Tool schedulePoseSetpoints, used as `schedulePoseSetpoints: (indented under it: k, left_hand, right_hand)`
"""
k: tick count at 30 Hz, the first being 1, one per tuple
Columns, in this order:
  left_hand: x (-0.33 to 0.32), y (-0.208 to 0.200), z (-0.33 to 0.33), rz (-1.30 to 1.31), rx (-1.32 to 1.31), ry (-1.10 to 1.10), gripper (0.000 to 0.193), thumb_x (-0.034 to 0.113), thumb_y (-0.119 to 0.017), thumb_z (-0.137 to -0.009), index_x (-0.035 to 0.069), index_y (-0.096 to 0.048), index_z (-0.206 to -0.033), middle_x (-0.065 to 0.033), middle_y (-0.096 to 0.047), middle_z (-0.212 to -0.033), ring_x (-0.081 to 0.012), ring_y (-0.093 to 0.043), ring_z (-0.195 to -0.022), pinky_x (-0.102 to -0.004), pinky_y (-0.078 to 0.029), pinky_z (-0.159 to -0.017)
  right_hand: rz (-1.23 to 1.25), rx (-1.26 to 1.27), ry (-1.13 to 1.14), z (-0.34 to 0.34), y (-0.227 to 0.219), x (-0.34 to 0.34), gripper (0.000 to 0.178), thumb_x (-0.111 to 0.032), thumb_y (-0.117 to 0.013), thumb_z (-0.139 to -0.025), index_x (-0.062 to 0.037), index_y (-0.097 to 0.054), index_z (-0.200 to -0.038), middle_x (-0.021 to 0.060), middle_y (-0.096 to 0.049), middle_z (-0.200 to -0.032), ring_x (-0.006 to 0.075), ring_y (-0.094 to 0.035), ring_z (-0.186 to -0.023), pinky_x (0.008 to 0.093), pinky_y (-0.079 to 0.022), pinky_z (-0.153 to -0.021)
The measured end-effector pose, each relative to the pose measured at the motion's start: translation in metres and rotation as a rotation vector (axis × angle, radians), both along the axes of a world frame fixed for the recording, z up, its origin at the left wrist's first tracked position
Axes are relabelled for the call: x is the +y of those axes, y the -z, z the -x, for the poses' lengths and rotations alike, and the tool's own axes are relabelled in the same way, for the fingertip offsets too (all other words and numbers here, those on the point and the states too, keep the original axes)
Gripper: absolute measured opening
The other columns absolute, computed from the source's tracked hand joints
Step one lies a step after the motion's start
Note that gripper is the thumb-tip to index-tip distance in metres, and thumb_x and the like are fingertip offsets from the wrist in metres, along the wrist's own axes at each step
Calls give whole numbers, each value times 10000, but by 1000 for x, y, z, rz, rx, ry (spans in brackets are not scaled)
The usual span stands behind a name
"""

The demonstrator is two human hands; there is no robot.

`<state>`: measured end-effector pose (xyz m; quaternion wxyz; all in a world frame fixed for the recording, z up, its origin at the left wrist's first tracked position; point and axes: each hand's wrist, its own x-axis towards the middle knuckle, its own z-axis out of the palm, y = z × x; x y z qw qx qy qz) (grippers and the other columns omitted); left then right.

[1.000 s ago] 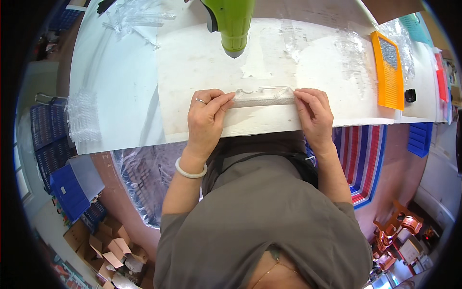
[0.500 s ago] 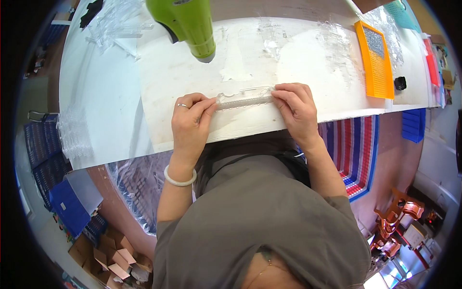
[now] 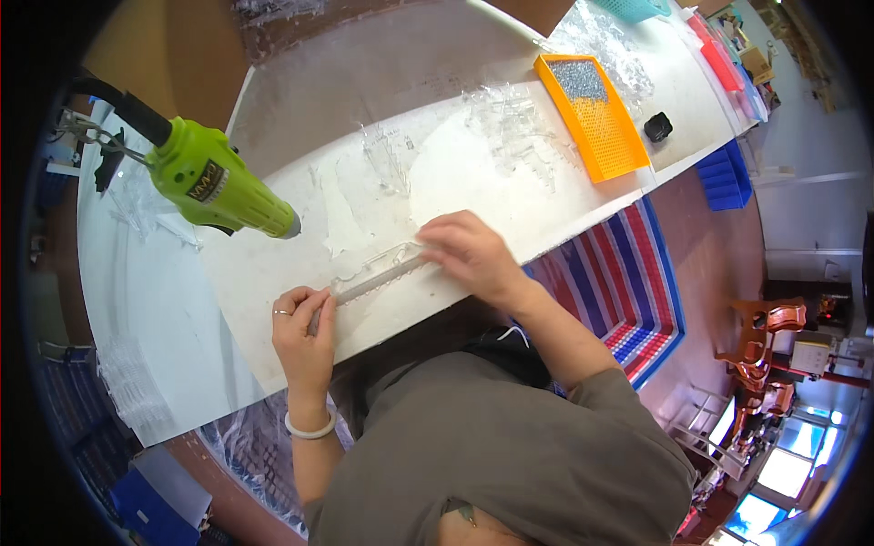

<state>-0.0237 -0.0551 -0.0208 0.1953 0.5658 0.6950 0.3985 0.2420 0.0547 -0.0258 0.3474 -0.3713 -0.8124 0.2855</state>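
1 clear toothed plastic strip (image 3: 382, 278) spans between left hand (image 3: 303, 341) and right hand (image 3: 475, 257), over the white worktop (image 3: 246, 291). The left pinches 1 end; whether the blurred right grips the other, I cannot tell. Beyond the left hangs a green power tool (image 3: 223, 193); beyond the right, an orange tray (image 3: 612, 146).

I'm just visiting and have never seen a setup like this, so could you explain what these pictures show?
No robot arm here: these are a person's bare hands, seen through a wide fisheye camera worn on the person's head, so straight edges look bent. The left hand pinches one end of a clear plastic piece. The right hand is at the other end, too blurred to tell its grip. On the white table lies an orange tray with small silvery pieces. A green power tool hangs at left.
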Motion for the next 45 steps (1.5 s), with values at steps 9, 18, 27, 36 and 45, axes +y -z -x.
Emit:
schedulePoseSetpoints:
  k: [9, 18, 27, 36, 45]
  left_hand:
    - [-4, -11, 3, -3, -91, -15, 257, 48, -805, -859, 5, -754, -1107, -134, -679, -1056, -272, -663, -972, -350, -543, -842]
    - [-13, -44, -13, -186, -16, 90, 252, -20, -792, -852, 18, -759, -1098, -127, -688, -1043, -282, -663, -970, -350, -535, -851]
    - [-6, -48, -26, -100, -481, 190, 210, -47, -728, -928, -9, -744, -1134, -135, -700, -1136, -196, -685, -1027, -290, -546, -871]
    - [-21, -59, -55, 58, -1010, 322, 483, -24, -601, -1025, -10, -489, -1495, -154, -626, -1356, -226, -648, -1206, -333, -517, -1046]
    - [-23, -77, -22, 339, -483, 481, 350, -62, -576, -1000, 32, -686, -1319, -78, -604, -1114, -132, -679, -844, -241, -554, -720]
  right_hand:
    - [-341, -319, 559, -70, 12, 78, 422, -148, -799, -861, -19, -650, -1234, 203, -664, -1231, 379, -598, -1210, 461, -472, -1048]
    - [-4, 216, 807, -103, 16, 79, 194, -61, -681, -980, 34, -665, -1149, 141, -740, -1003, 216, -743, -872, 329, -594, -781]
    - [637, 544, 319, -54, -60, 13, 203, -70, -640, -1024, 70, -677, -1166, 136, -747, -964, 173, -733, -842, 285, -591, -762]
    - [-231, 163, -297, 34, -68, -67, 316, -9, -825, -775, -49, -709, -1066, 104, -717, -1014, 296, -698, -909, 373, -565, -770]
    - [277, 72, -155, -3, -68, -37, 213, 5, -784, -881, 4, -715, -1083, 96, -712, -875, 196, -703, -818, 296, -557, -729]
